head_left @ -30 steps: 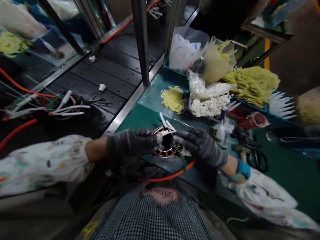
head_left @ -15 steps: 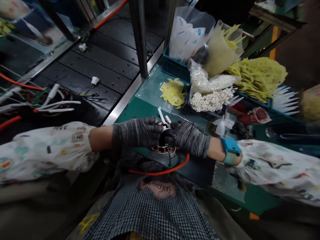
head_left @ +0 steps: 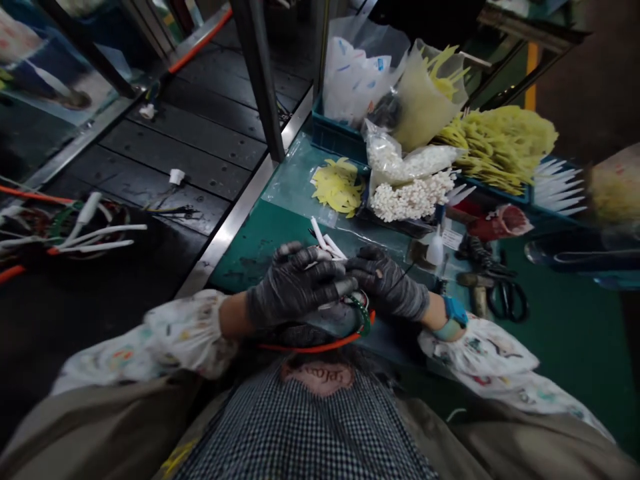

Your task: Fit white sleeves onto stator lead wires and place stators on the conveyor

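Far to the left of the wound motor stator [head_left: 358, 308], a bundle of coloured wires [head_left: 65, 230] with white sleeves lies on a black slatted conveyor [head_left: 190, 157]. Nearer to the stator, a steel rail [head_left: 235, 220] runs between this conveyor and a green work mat [head_left: 245, 263].

The left hand [head_left: 300, 287] wears a dark grey glove and comes from a printed cloth sleeve [head_left: 165, 340]. It is together with the right hand [head_left: 385, 287], and both are clamped on the stator from its two sides, so they hide most of it. The stator is in front of the person's checked apron [head_left: 305, 427], over the mat, but I cannot tell if it touches the mat. White sleeved leads [head_left: 324, 243] stick out above the hands, and an orange wire [head_left: 320, 345] curves below them.

Beyond the stator, there is a blue tray [head_left: 330, 137] with plastic bags, and a heap of small white pieces [head_left: 410, 203]. To its right are yellow ties [head_left: 500, 143]. A white plastic bottle [head_left: 435, 252] stands nearer, and black-handled scissors [head_left: 507, 300] lie furthest right on the mat.
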{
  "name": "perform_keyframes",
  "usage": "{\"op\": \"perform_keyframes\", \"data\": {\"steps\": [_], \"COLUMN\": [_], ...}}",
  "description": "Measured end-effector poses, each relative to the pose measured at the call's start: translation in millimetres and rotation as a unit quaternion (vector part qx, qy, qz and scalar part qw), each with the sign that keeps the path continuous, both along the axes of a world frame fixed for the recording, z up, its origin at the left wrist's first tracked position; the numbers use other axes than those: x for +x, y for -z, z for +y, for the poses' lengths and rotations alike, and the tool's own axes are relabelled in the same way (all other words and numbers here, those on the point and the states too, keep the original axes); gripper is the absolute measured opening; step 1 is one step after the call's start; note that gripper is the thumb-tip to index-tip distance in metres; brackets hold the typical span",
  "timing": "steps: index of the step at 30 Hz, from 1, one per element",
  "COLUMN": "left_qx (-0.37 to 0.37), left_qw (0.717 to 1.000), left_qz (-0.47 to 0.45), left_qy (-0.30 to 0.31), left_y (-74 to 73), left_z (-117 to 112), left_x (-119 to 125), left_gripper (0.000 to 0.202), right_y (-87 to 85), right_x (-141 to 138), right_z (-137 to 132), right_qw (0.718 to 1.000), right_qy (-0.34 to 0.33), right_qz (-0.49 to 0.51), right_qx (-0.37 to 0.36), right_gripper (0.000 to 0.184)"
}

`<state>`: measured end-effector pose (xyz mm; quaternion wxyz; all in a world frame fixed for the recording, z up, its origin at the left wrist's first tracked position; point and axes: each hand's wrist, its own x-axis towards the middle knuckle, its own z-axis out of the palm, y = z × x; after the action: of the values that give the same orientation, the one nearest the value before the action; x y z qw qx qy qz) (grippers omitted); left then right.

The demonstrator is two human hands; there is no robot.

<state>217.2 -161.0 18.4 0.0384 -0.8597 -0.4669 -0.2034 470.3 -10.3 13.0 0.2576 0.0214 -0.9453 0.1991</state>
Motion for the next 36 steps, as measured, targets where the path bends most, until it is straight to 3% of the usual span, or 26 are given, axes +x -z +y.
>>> {"op": "perform_keyframes", "data": {"steps": [2, 5, 7, 9, 11, 13, 16, 21, 25, 28, 31, 34, 36], "left_qx": [0.069, 0.039, -0.034, -0.083, -0.111, -0.125, -0.093, 0.059, 0.088, 0.133, 0.174, 0.152, 0.123], "left_qw": [0.996, 0.986, 0.980, 0.978, 0.979, 0.980, 0.983, 0.992, 0.993, 0.986, 0.980, 0.985, 0.990], "left_qz": [-0.061, -0.159, -0.190, -0.184, -0.161, -0.151, -0.159, -0.110, -0.074, -0.065, -0.047, -0.055, -0.068], "left_qy": [-0.011, 0.015, 0.039, 0.051, 0.052, 0.040, -0.004, 0.004, -0.041, -0.077, -0.081, -0.051, 0.015], "left_y": [3.9, 1.3, -6.1, -15.2, -22.9, -26.5, -24.4, -11.7, 0.4, 3.5, -1.5, -10.0, -15.6], "left_z": [6, 23, 34, 43, 49, 50, 43, 15, 9, 15, 12, -7, -19], "left_x": [18, 34, 39, 42, 45, 48, 51, 53, 63, 67, 65, 55, 39], "left_gripper": [0.032, 0.028, 0.026, 0.023, 0.024, 0.024, 0.034, 0.046, 0.019, 0.020, 0.019, 0.015, 0.015], "right_y": [-11.1, -37.9, -52.9, -58.7, -55.0, -46.8, -38.4, -35.8, -23.1, -10.9, -5.3, -1.4, 6.6], "right_x": [21, 62, 82, 87, 80, 69, 60, 63, 45, 17, -3, -8, -9], "right_z": [2, -4, -18, -41, -64, -83, -97, -102, -102, -99, -94, -84, -76], "right_qw": [0.991, 0.934, 0.933, 0.972, 0.988, 0.988, 0.976, 0.941, 0.900, 0.824, 0.763, 0.747, 0.753], "right_qy": [0.065, 0.205, 0.228, 0.184, 0.153, 0.152, 0.216, 0.332, 0.417, 0.507, 0.535, 0.520, 0.505], "right_qz": [0.014, 0.138, 0.146, 0.044, -0.010, -0.005, 0.008, 0.050, 0.118, 0.225, 0.287, 0.285, 0.261], "right_qx": [-0.119, -0.258, -0.237, -0.140, -0.034, 0.012, -0.019, -0.039, -0.052, -0.111, -0.221, -0.301, -0.331], "right_gripper": [0.030, 0.038, 0.041, 0.049, 0.036, 0.025, 0.018, 0.010, 0.011, 0.024, 0.038, 0.041, 0.044]}}
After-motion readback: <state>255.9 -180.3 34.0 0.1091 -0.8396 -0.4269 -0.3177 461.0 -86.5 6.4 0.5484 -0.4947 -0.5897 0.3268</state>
